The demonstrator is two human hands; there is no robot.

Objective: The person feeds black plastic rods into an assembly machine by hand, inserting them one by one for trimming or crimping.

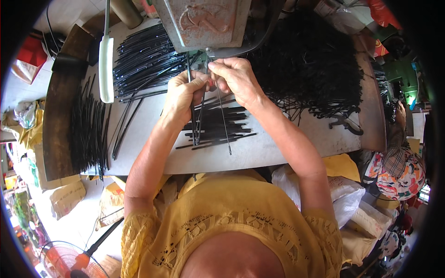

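Note:
Both my hands are raised at the lower front of a grey machine head. My left hand is closed, thumb against fingers, on a thin black metal rib that looks like an umbrella rib. My right hand pinches close to the machine's tip, and a thinner wire rod with a small end piece hangs down below it. A small red bit shows between the hands. What exactly the right fingertips grip is partly hidden. Below lies a loose pile of black ribs on the pale worktable.
Stacks of black ribs lie at the back left, with another bundle at the left edge. A large dark heap of jointed ribs fills the right. A white lamp hangs at left. A fan stands lower left; another person sits at right.

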